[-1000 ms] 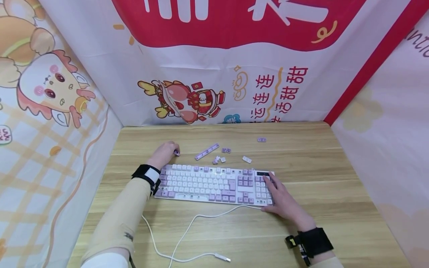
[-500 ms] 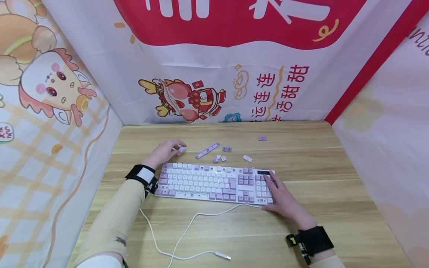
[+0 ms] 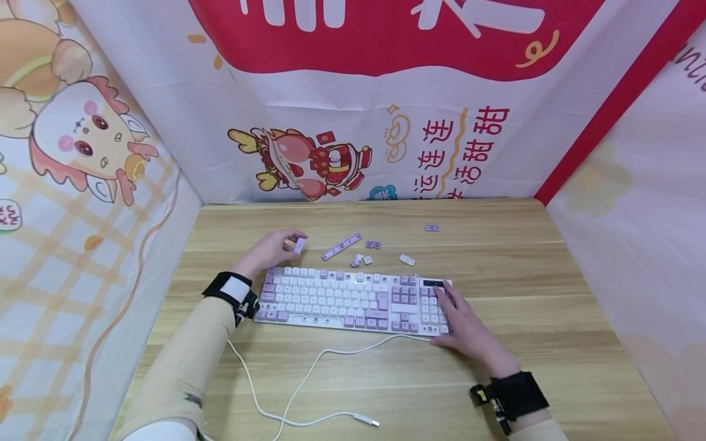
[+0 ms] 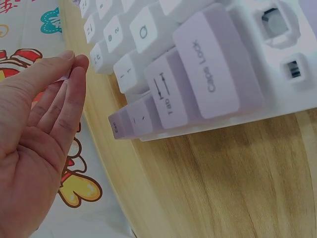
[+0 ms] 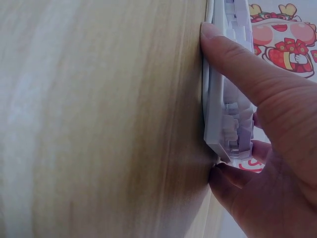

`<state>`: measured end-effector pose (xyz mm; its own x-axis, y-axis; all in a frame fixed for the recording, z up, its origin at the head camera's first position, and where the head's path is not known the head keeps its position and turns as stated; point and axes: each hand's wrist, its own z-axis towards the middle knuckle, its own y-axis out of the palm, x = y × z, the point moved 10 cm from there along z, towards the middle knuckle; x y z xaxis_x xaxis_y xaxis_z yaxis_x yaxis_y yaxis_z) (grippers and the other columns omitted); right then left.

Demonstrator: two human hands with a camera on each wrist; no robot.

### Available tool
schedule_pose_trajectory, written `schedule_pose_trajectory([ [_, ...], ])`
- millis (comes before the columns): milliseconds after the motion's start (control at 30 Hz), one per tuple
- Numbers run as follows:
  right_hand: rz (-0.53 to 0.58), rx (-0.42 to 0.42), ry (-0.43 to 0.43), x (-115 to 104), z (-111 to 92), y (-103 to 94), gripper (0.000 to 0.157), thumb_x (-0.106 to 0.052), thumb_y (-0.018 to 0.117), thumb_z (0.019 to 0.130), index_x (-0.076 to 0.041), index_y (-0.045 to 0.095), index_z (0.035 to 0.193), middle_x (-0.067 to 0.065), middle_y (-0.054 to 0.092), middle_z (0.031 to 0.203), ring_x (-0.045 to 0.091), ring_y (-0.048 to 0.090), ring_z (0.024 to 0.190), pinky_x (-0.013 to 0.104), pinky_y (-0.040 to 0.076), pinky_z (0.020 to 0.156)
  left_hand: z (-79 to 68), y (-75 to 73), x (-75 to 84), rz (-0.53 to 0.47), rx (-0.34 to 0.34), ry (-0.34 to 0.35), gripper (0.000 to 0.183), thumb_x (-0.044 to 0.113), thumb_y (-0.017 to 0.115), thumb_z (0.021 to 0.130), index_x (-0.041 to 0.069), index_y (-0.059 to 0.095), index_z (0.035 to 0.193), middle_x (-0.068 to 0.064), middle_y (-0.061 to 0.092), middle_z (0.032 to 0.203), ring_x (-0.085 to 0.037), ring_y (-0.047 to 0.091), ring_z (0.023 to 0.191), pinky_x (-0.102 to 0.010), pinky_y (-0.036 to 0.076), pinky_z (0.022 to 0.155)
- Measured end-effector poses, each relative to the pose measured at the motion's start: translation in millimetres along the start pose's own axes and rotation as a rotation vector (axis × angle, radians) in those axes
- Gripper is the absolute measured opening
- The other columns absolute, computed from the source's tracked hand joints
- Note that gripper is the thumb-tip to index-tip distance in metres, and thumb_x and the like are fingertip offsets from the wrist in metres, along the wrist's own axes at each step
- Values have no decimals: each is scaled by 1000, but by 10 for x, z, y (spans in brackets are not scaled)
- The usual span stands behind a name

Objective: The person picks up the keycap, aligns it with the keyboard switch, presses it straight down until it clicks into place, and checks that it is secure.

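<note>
My left hand (image 3: 268, 251) pinches a pale purple keycap (image 3: 299, 246) between thumb and fingertips, above the table behind the keyboard's left end. In the left wrist view the fingers (image 4: 67, 111) hide most of that keycap. The white and purple keyboard (image 3: 325, 300) lies flat in front of me. Beside its Caps Lock key (image 4: 215, 64) is a bare switch spot (image 4: 275, 22), and a stretch of the bottom row has no caps. At the keyboard's right end my right hand (image 3: 469, 331) holds on, thumb (image 5: 233, 52) along the front edge and fingers around the side.
Behind the keyboard lie a long purple bar-shaped keycap (image 3: 341, 246), small purple keycaps (image 3: 373, 244), small white pieces (image 3: 368, 260), a white piece (image 3: 407, 260) and a purple piece (image 3: 432, 228). A white USB cable (image 3: 325, 354) loops across the front. Printed cloth walls (image 3: 309, 104) enclose the table.
My left hand has raised the keycap off the table and turned it so its pale face shows. The left forearm has shifted slightly left. My right hand stays on the keyboard.
</note>
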<state>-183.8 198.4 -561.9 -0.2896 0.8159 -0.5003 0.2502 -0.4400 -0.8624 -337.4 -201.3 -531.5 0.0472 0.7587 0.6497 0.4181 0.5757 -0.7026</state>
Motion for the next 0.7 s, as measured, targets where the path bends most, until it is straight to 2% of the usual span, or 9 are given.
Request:
schedule_pose_trajectory([
  [167,2,-6,1,1,4,6,110,-29,88,74,-6,21,158,26,9,165,51,28,145,60,37,114,0,0,12,1,1,29,49,11,70,93,21,56,139,-8,59,133,-27,64,112,-47,52,98],
  [333,0,-10,8,2,10,2,109,-30,88,74,-7,22,158,26,9,165,50,28,145,61,36,114,-36,-22,82,75,14,93,48,8,67,93,22,58,138,-6,60,135,-26,61,112,-45,52,96],
  [500,-2,-8,4,0,17,4,110,-31,88,74,-6,22,158,26,9,165,50,28,145,61,36,114,-157,-47,185,130,10,116,47,10,65,94,22,58,139,-5,62,136,-24,59,110,-44,51,95],
  [700,-3,-7,4,-2,16,3,111,-31,89,73,-6,22,158,26,10,165,51,27,145,61,35,114,-339,-74,244,166,10,118,45,13,68,93,19,58,137,-7,67,124,-24,63,109,-43,53,94],
])
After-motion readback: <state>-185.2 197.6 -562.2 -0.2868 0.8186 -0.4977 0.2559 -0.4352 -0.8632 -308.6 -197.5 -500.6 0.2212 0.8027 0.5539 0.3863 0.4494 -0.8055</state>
